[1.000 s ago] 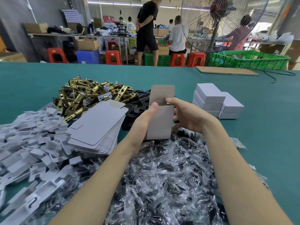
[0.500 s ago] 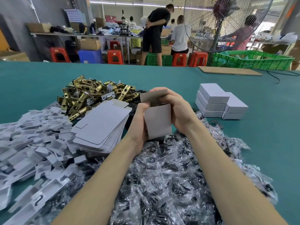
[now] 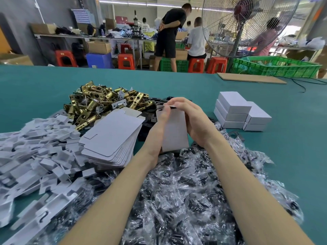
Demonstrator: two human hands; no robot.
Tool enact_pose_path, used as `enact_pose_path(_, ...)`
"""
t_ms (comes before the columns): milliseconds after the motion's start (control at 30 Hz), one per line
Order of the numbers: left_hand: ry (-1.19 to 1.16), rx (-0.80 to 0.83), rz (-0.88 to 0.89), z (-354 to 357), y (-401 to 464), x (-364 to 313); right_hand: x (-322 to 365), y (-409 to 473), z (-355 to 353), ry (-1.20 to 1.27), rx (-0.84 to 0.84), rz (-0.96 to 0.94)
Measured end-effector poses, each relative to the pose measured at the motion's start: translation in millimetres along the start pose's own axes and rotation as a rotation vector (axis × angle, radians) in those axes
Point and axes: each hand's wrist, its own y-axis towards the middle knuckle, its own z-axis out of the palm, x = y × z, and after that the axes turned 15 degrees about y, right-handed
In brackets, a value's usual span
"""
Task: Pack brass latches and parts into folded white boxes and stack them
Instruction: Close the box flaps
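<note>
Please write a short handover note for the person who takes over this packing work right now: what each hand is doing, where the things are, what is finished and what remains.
Left hand: holds the white box upright by its left side.
Right hand: grip on the right side, fingers curled over the top flap, pressing it shut.
Brass latches: piled far left on the green table.
Flat box blanks: stacked left of the hands.
Bagged parts: heaped under the forearms.
Done: finished boxes stacked to the right.
Left: finish closing this box, stack it there, then fold the next blank. Whether this box holds anything cannot be seen.
</note>
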Motion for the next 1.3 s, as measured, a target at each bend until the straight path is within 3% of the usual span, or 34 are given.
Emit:
enact_pose_path(267, 0.055, -0.052, 0.013, 3, -1, 1, 17, -4, -9, -0.143, 0.003, -0.004)
enact_pose_path(533, 0.072, -0.024, 0.069, 3, 0, 4, 21, -3, -19, -0.045, 0.092, 0.124)
enact_pose_path(1033, 0.112, -0.031, 0.097, 3, -3, 4, 20, -3, -19, -0.048, 0.052, 0.111)
enact_pose_path(1300, 0.124, -0.023, 0.129, 5, -4, 4, 30, -6, -24, -0.111, 0.114, 0.126)
